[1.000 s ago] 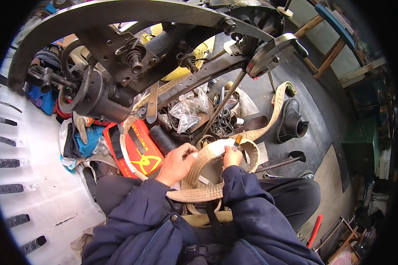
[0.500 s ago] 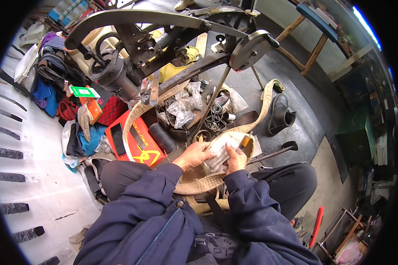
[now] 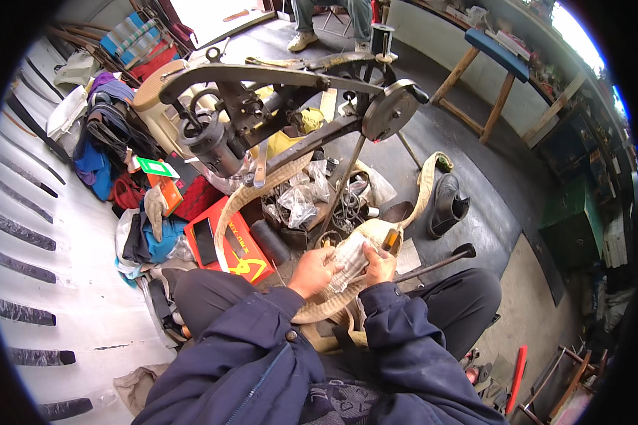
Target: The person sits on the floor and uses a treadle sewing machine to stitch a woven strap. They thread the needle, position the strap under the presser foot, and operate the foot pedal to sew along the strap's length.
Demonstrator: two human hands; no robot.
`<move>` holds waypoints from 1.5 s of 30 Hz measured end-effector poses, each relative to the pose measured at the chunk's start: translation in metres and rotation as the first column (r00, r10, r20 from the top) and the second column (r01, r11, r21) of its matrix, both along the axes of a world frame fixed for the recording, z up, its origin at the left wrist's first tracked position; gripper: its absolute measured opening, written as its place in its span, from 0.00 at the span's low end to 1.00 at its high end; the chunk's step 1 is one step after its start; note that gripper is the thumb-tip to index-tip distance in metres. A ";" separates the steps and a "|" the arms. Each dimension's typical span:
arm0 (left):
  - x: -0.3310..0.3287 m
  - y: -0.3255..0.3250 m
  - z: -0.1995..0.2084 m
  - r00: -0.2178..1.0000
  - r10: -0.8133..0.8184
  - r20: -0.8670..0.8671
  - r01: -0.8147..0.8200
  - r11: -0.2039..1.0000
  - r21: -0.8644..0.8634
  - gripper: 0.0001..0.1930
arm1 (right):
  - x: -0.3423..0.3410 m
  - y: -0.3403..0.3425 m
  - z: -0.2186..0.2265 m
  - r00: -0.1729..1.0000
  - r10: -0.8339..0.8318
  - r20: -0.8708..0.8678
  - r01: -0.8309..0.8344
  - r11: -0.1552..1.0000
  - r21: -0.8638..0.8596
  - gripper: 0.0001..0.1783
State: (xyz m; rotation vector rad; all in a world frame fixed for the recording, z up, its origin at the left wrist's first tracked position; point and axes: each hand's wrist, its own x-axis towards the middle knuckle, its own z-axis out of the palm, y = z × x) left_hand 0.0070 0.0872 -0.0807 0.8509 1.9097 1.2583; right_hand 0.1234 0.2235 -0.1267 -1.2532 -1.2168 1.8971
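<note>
Above my lap, both hands grip a pale, checked piece of cloth (image 3: 349, 256) joined to a wide beige webbing strap (image 3: 378, 228). My left hand (image 3: 312, 271) pinches its left side, fingers closed. At the right side, my right hand (image 3: 380, 262) is closed too, with the thumb pressed on the cloth. An amber and dark tool handle (image 3: 390, 239) sticks up just behind the right fingers; whether they hold it is hidden. The strap loops across my lap, up to a hand-cranked sewing machine (image 3: 213, 145), and away to the right toward a black shoe (image 3: 447, 206).
A red box (image 3: 228, 237) and a dark thread spool (image 3: 269, 241) lie left of my hands. Ahead is a bin of plastic bags (image 3: 298, 202). A metal shoe last (image 3: 439, 261) lies at right, a blue-topped stool (image 3: 496, 53) beyond. Another person's legs (image 3: 303, 21) show at the top.
My view has tilted up, bringing another person's legs and a thread spool atop the machine into sight. Both hands keep their grip on the cloth, with only slight finger movement.
</note>
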 end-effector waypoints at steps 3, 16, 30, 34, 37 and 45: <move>0.001 -0.004 -0.004 0.999 -0.013 -0.045 0.014 1.000 0.026 0.15 | 0.000 0.002 -0.006 0.991 0.009 -0.135 0.004 0.995 0.099 0.13; -0.008 -0.008 -0.025 0.859 -0.108 0.501 -0.014 0.972 0.234 0.17 | 0.002 -0.003 0.018 0.960 0.012 -0.281 -0.075 0.974 -0.214 0.16; -0.002 -0.047 0.009 0.851 -0.196 0.487 0.124 0.976 0.176 0.11 | 0.014 0.021 0.005 0.943 -0.015 -0.331 0.005 1.000 -0.030 0.08; -0.001 -0.051 0.019 0.889 -0.194 0.416 0.150 0.979 0.137 0.13 | 0.011 0.017 0.018 0.931 -0.005 -0.365 0.018 0.999 0.032 0.10; -0.001 -0.052 0.016 0.876 -0.209 0.434 0.144 0.973 0.178 0.12 | 0.011 0.031 0.020 0.880 -0.190 -0.436 0.027 0.935 -0.353 0.11; -0.005 -0.052 0.007 0.831 -0.176 0.527 0.091 0.979 0.185 0.13 | 0.009 0.034 0.003 0.906 -0.188 -0.379 0.174 0.982 -0.069 0.10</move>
